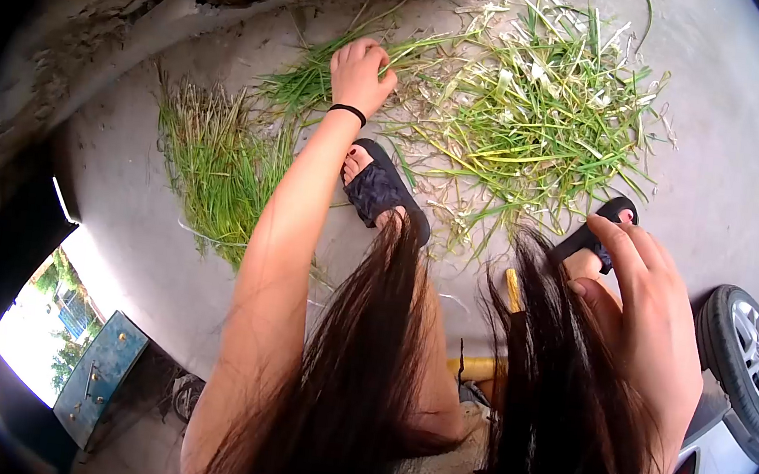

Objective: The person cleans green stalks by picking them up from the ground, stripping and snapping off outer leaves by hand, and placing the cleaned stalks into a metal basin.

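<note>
My left hand (359,76), with a black band around the wrist, reaches forward to the floor. Its fingers are curled down into a small bunch of grass-like green stalks (298,87); the fingertips are partly hidden. To the right spreads a loose heap of green and yellowed blades and trimmings (540,115). On the left lies a neater pile of long green stalks (225,165) with brownish ends. My right hand (640,306) hovers over my right sandal (597,232), thumb and fingers apart, and nothing shows in it.
My left foot wears a black sandal (380,186) between the piles. A car wheel (745,354) stands at the right. An open blue door (101,374) is at lower left, a rough ledge (144,13) at upper left. Long dark hair (349,354) hangs across the view.
</note>
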Demonstrator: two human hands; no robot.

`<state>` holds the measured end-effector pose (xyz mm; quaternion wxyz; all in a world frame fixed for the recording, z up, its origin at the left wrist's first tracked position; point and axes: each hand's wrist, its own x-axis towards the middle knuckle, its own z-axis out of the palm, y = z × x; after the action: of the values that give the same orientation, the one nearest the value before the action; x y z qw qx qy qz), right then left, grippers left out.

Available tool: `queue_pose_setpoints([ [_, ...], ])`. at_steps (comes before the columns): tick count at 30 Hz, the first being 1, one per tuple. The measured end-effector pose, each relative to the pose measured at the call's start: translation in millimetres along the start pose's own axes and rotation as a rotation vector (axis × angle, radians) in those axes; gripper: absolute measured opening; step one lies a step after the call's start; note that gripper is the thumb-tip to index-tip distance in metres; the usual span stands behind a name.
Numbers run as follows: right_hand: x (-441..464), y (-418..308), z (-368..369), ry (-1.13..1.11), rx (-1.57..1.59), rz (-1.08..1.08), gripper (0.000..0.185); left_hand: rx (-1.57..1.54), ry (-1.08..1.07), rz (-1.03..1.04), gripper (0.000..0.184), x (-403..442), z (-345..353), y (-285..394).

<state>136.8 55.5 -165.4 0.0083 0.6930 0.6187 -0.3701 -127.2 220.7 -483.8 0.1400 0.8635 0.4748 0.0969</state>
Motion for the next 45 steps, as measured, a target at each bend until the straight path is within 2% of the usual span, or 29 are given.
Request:
queue_pose_setpoints([
  [2, -6, 1, -3, 0.019, 0.011, -0.037, 0.041, -0.281, 0.185, -0.059, 0.017, -7, -22, 1],
  [3, -9, 1, -5, 0.033, 0.016, -0.059, 0.041, -0.416, 0.152, -0.255, 0.020, -13, -50, 16],
  [5, -17, -1, -9, 0.092, 0.054, -0.115, 0.038, -0.544, 0.259, -0.380, 0.024, -30, -71, 11],
  [7, -25, -2, -10, 0.162, 0.074, -0.187, 0.035, -0.665, 0.353, -0.307, 0.028, -36, -127, 40],
  [8, -28, -2, -10, 0.198, 0.075, -0.227, 0.033, -0.711, 0.355, -0.342, 0.033, -37, -149, 49],
  [9, -30, -2, -9, 0.238, 0.075, -0.269, 0.031, -0.876, 0.398, -0.365, 0.033, -39, -171, 64],
  [11, -31, -1, -7, 0.242, 0.057, -0.321, 0.029, -0.987, 0.398, -0.295, 0.032, -42, -214, 90],
  [12, -33, -1, -7, 0.242, 0.047, -0.344, 0.028, -1.015, 0.367, -0.293, 0.024, -45, -236, 106],
  [15, -37, -9, -9, 0.307, 0.113, -0.441, 0.027, -1.183, 0.319, -0.227, 0.021, -51, -290, 159],
  [19, -51, -23, -9, 0.508, 0.332, -0.570, 0.029, -1.238, 0.166, -0.248, 0.016, -61, -331, 229],
  [21, -56, -24, -13, 0.612, 0.412, -0.624, 0.031, -1.245, 0.110, -0.237, 0.016, -60, -337, 261],
  [23, -66, -20, -24, 0.512, 0.564, -0.571, 0.024, -1.235, 0.039, -0.216, 0.016, -57, -338, 282],
  [25, -75, -14, -35, 0.365, 0.766, -0.483, 0.020, -1.277, 0.062, -0.224, 0.018, -50, -334, 299],
  [26, -78, -10, -37, 0.416, 0.825, -0.489, 0.015, -1.313, 0.066, -0.233, 0.019, -47, -331, 302],
  [31, -87, 17, -50, 0.505, 0.919, -0.316, 0.021, -1.457, 0.202, -0.371, 0.019, -39, -304, 313],
  [32, -86, 22, -51, 0.519, 0.956, -0.301, 0.022, -1.538, 0.251, -0.473, 0.017, -37, -296, 317],
  [34, -83, 28, -51, 0.526, 1.047, -0.261, 0.023, -1.577, 0.088, -0.480, 0.016, -36, -291, 320],
  [36, -78, 30, -50, 0.530, 1.006, -0.246, 0.023, -1.672, -0.057, -0.476, 0.014, -34, -288, 329],
  [37, -77, 29, -46, 0.515, 0.992, -0.233, 0.023, -1.765, -0.088, -0.459, 0.025, -32, -287, 336],
  [39, -79, 21, -43, 0.490, 0.983, -0.226, 0.020, -1.719, -0.096, -0.381, 0.015, -27, -289, 350],
  [42, -83, 16, -41, 0.506, 0.928, -0.210, 0.018, -1.679, -0.084, -0.349, 0.022, -26, -290, 348],
  [45, -79, 22, -42, 0.646, 0.836, -0.190, 0.019, -1.614, -0.096, -0.266, 0.022, -27, -287, 339],
])
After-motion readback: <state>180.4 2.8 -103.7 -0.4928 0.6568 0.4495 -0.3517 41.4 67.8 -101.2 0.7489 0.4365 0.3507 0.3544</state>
